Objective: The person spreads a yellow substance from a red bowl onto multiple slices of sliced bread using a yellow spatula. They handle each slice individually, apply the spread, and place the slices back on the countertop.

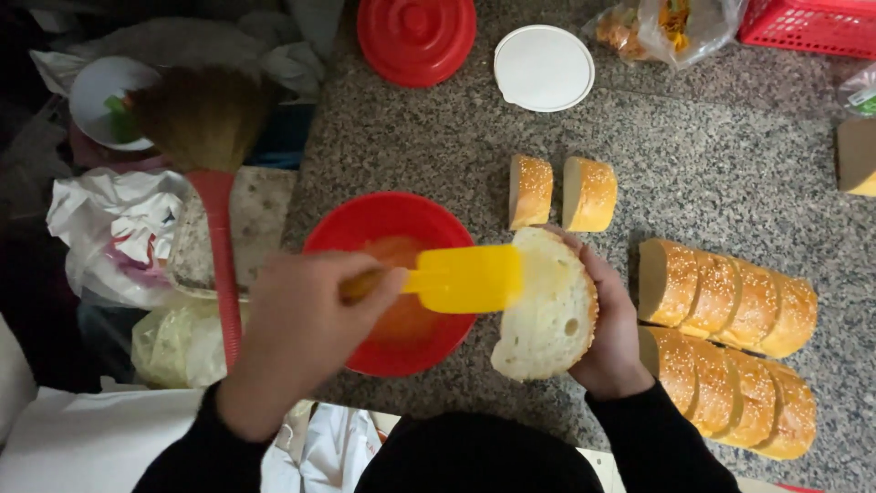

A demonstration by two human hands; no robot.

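My left hand (297, 333) grips the handle of a yellow spatula (465, 278), whose flat blade rests on the cut face of a bread slice (546, 310). My right hand (611, 333) holds that sesame-crusted slice from behind, tilted up over the counter. Under the spatula sits a red bowl (365, 224) holding an orange spread (401, 315).
Two cut bread pieces (561, 192) stand beyond the slice. Two rows of sliced sesame loaf (730, 342) lie to the right on the speckled counter (712, 164). A red lid (416, 36), white lid (543, 67), bagged food (657, 27) and red basket (812, 26) sit at the back; a broom (205, 128) at left.
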